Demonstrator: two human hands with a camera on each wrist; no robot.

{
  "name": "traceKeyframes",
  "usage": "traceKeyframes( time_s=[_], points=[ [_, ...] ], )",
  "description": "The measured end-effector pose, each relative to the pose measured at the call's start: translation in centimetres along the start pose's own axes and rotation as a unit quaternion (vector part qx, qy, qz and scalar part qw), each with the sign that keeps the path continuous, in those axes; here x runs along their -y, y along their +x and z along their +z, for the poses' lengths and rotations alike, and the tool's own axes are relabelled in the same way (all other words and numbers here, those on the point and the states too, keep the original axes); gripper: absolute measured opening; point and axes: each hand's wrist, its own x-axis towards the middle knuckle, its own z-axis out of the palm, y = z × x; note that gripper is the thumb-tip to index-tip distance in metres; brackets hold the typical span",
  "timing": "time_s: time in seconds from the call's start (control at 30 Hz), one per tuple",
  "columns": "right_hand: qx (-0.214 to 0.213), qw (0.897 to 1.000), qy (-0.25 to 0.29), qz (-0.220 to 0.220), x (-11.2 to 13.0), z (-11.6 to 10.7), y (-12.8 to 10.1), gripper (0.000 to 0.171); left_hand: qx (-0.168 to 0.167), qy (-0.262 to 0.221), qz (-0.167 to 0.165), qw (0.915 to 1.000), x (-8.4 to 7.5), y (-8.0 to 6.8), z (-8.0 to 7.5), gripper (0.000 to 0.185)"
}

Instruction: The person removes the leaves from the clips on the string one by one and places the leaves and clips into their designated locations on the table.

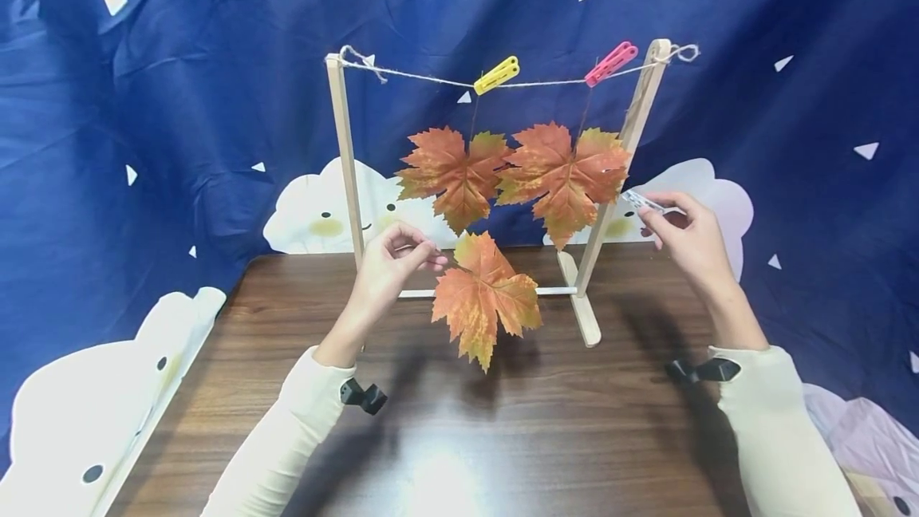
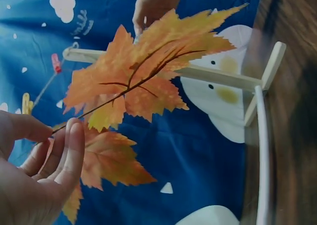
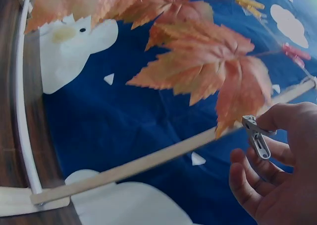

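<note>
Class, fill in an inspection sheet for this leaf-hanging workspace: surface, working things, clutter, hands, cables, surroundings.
Surface: dark wooden table.
Working things: loose leaf held by its stem; grey clip; wooden rack with string; two hung leaves under yellow peg and pink peg.
Clutter: nothing seen.
Hands: left hand pinches the stem; right hand pinches the clip.
Cables: nothing seen.
Surroundings: blue cloud-print cloth.

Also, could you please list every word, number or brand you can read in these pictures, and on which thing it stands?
None: no readable text in any view.
The backdrop shows only triangles and cloud faces.
The clip in the right hand shows no legible marking.
</note>
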Motion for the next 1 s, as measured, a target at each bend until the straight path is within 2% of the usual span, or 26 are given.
traceKeyframes(
  time_s=[0.17, 0.4, 0.57, 0.6, 1.0],
  points=[
    [0.004, 1.0, -0.011, 0.01, -1.9, -0.5, -0.1, 0.021, -0.001, -0.025, -0.019, 0.9995, 1.1, -0.7, -0.4, 0.014],
    [0.013, 0.997, -0.075, 0.027, -4.4, -0.8, -0.4, 0.036, -0.011, -0.053, -0.03, 0.9981, 2.8, -1.8, -1.3, 0.011],
    [0.029, 0.994, -0.096, 0.034, -6.2, -0.9, -0.7, 0.038, -0.014, -0.08, -0.026, 0.9964, 4.0, -2.2, -1.9, 0.002],
    [0.033, 0.994, -0.099, 0.037, -6.4, -0.9, -0.8, 0.038, -0.015, -0.086, -0.027, 0.9958, 4.3, -2.2, -2.0, 0.005],
    [0.059, 0.986, -0.142, 0.057, -9.6, -0.5, -1.7, 0.04, -0.03, -0.119, -0.073, 0.9898, 7.3, -3.3, -3.1, 0.001]
  ],
)
